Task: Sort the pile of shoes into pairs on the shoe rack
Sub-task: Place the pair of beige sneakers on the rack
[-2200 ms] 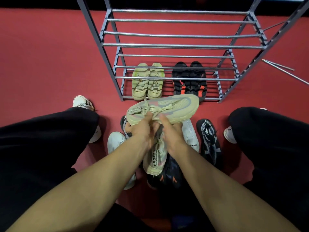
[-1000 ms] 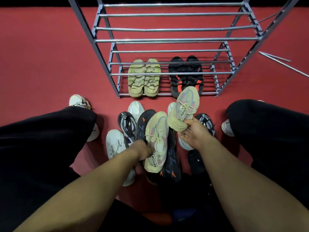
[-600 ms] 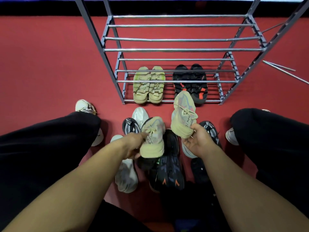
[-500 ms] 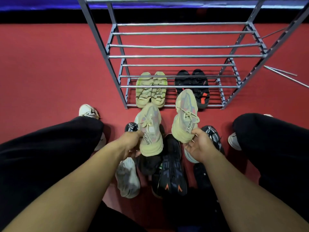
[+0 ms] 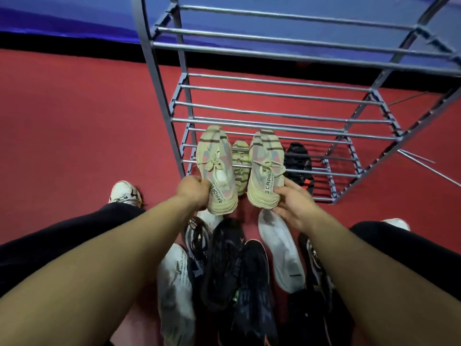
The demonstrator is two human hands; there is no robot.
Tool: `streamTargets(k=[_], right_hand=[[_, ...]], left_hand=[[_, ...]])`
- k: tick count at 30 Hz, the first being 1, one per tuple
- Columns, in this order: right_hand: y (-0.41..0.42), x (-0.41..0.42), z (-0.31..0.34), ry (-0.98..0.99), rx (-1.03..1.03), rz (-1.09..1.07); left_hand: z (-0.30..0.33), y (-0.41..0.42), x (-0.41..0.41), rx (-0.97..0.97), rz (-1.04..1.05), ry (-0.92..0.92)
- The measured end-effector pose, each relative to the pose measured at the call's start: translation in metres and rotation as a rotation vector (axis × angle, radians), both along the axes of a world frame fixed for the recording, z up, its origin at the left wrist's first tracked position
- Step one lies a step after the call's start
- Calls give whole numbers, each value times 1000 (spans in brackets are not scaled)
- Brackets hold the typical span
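Observation:
My left hand [image 5: 193, 191] grips the heel of one beige knit sneaker [image 5: 216, 168]. Its match, the other beige sneaker [image 5: 266, 168], is held at the heel by my right hand [image 5: 291, 203]. Both shoes are lifted side by side, toes pointing at the grey metal shoe rack [image 5: 274, 113], in front of its lower tiers. On the bottom tier, partly hidden behind them, stand pale green sandals [image 5: 240, 158] and black sandals with orange marks [image 5: 298, 163]. The pile of loose shoes [image 5: 232, 268] lies on the floor between my knees.
The pile holds white sneakers [image 5: 280, 255], black sneakers and a black-and-white patterned shoe [image 5: 197, 240]. My own feet in white shoes [image 5: 124, 193] flank it on the red floor [image 5: 74, 133]. A loose metal rod [image 5: 429, 168] lies right of the rack. The rack's upper tiers hold nothing.
Both hands have raised the two beige sneakers off the pile and carried them forward to the rack's front. The camera has tilted up, showing more of the rack.

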State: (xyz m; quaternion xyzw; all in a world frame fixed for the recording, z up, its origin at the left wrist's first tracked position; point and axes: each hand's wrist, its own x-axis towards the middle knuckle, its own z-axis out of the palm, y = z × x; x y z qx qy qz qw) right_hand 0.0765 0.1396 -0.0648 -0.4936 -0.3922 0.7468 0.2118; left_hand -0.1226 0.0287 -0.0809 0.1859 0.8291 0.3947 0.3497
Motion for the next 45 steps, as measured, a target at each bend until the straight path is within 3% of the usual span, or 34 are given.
streamTargets(k=[10,17,20,25,28,30,33,38,45], right_hand=[[81,-83,-26,-129,80,103],[110,-119,-42,-198,65,105],[113,-123,-43,-346,107,208],[106,-119,-40,-656,360,411],[94,-109,-42,-644,350,419],[83,-98,-40,-640,390,410],[60,-74,-35,-684,458,438],[5,-12,-42,-702,356,496],[-60,86,-112,-928,322,524]], left_hand=[[-14,90,-74,-131,-91,275],[-20,120,-102,-293,-200,268],[-21,122,-105,-292,-217,295],[-19,124,-101,-253,-172,312],[-10,112,-86,-248,-87,412],[-7,99,-74,-136,9,474],[-4,75,-45,-53,-45,502],[-5,44,12,-28,-137,390],[-37,1,96,-19,-252,289]])
